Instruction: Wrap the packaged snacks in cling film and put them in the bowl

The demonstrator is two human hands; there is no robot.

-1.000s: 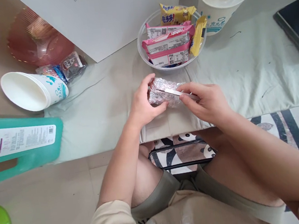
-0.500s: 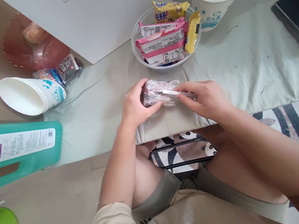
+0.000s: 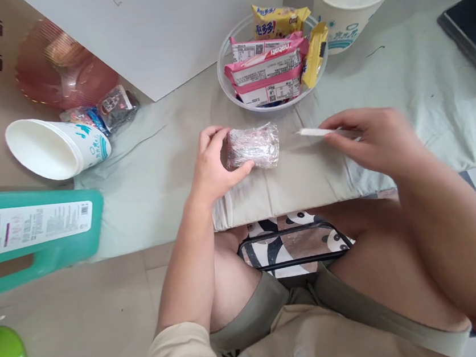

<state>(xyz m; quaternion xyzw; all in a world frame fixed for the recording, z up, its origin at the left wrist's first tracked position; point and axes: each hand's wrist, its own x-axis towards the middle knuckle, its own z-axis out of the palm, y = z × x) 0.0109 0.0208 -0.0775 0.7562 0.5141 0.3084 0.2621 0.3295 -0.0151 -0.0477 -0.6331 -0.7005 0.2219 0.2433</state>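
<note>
A small block wrapped in crinkled clear plastic film (image 3: 255, 146) lies on the cloth-covered table. My left hand (image 3: 215, 167) grips its left end, thumb along the near side and fingers on the far side. What is inside the film is hard to make out, though reddish patches show through. To the right, apart from the block, my right hand (image 3: 371, 137) holds a slim white utility knife (image 3: 316, 132) between thumb and fingers. Its thin tip points left toward the block.
Beyond the block stands a clear plastic bowl (image 3: 243, 104) of wrapped snacks, with a paper cup (image 3: 342, 15) beside it. Further left are tipped paper cups (image 3: 88, 147), a red ribbed dish (image 3: 59, 87) and a teal jug (image 3: 77, 242). A dark flat device (image 3: 474, 31) lies right.
My right hand has drawn the knife away from the wrapped block, to the right. My left hand keeps its grip on the block. The view has shifted slightly.
</note>
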